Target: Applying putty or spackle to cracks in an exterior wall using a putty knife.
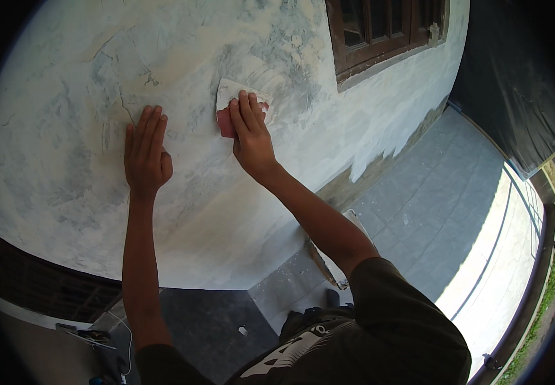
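Observation:
In front of me is a wall (194,212) with patchy white and grey filler over it. My right hand (255,144) presses a flat red putty spreader (227,123) against the wall. White filler coats much of the spreader's face, and my fingers lie stretched over it. Curved streaks of filler show beside its upper right edge. To the left, my left hand (144,157) rests on the wall with its fingers straight and nothing in it. A thin crack (123,102) runs down the wall just above those fingertips.
A brown wooden window (380,38) is set in the wall at the upper right. Grey floor tiles (418,192) run along its foot. A pale, rectangular object (332,256) stands on the floor behind my right forearm. A white cable (130,343) hangs at the lower left.

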`<action>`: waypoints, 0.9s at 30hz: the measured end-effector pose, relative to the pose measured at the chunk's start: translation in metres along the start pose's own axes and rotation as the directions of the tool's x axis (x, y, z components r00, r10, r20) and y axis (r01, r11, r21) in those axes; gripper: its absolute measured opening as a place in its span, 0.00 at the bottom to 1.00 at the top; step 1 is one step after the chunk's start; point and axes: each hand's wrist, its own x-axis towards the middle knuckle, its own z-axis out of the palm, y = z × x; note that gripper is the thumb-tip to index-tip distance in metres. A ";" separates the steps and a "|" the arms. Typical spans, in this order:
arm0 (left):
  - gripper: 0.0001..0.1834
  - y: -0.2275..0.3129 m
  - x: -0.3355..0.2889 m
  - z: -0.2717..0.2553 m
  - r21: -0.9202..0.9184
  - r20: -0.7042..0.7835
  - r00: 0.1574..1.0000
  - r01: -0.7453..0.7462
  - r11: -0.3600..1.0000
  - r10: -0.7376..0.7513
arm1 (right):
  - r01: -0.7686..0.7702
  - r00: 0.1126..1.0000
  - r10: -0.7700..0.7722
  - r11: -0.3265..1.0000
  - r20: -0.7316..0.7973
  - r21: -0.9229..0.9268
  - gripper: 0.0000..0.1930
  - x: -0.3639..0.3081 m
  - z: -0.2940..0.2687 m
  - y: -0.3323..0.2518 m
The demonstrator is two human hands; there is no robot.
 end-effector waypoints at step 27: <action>0.32 0.003 -0.002 0.001 -0.016 -0.008 1.000 0.008 1.000 -0.008 | -0.017 0.996 0.027 0.992 -0.083 0.122 0.24 0.033 -0.052 0.020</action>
